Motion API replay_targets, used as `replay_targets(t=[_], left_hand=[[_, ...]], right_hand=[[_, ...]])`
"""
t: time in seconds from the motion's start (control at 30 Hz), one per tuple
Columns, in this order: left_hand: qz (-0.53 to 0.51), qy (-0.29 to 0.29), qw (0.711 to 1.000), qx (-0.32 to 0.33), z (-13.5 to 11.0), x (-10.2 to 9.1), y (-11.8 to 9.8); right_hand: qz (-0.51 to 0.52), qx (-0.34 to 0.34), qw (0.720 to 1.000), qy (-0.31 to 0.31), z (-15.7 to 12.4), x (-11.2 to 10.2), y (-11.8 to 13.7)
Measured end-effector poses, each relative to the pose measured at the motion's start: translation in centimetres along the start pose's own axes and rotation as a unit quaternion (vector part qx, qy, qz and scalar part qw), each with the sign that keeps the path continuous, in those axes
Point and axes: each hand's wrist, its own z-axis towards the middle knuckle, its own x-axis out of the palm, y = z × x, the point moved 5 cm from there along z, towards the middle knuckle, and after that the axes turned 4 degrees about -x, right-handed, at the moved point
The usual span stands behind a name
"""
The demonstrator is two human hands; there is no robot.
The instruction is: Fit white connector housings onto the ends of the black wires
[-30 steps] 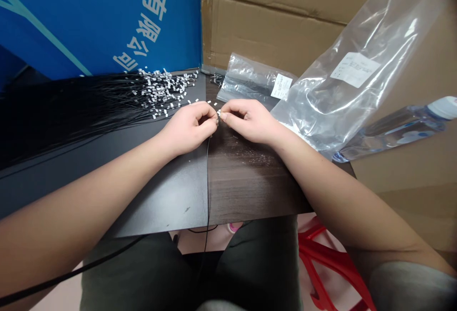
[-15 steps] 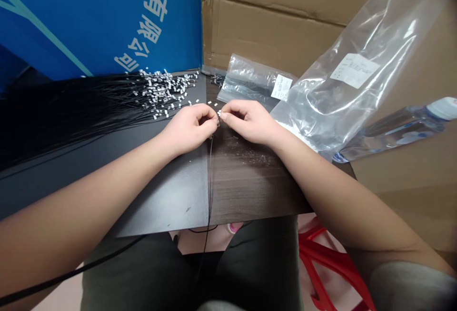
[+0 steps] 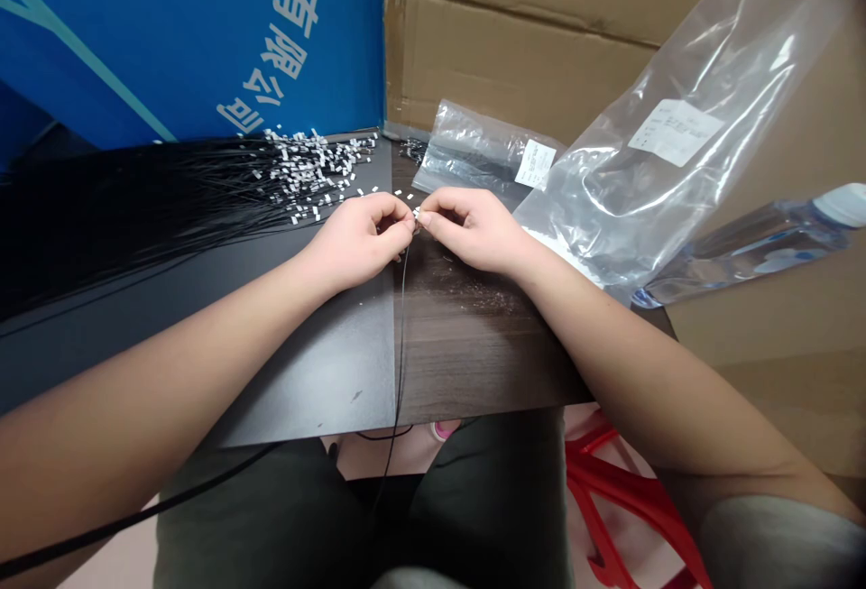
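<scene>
We see the person's left hand (image 3: 355,242) and right hand (image 3: 470,228) meeting fingertip to fingertip over the middle of the dark wood-grain table (image 3: 474,354), near its far half. The left hand is curled narrow, thumb and forefinger pinched on the upper end of a thin black cable (image 3: 400,327), which runs from the pinch straight across the table to its near edge and drops over it. The right hand is curled just as tightly, its fingertips closed on a small white plastic piece (image 3: 417,212) that sits right at the cable's end; we cannot tell whether piece and cable are already joined.

On the table's left side lies a broad sheaf of black cables with white tips (image 3: 135,201), the tips pointing toward the table's middle. At the table's far edge rests a small clear plastic bag with a white label (image 3: 474,156). A large crumpled clear plastic bag (image 3: 677,147) and a clear plastic water bottle lying on its side (image 3: 758,246) lie at the table's right end. Behind the table stand a blue printed carton (image 3: 169,30) and a brown cardboard box (image 3: 514,57)
</scene>
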Motion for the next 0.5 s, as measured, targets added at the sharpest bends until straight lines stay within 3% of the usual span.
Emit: replay_targets(t=[0.5], left_hand=[[0.027, -0.011, 1.0, 0.008, 0.02, -0.12, -0.12]], right_hand=[[0.012, 0.005, 1.0, -0.006, 0.02, -0.09, 0.05]])
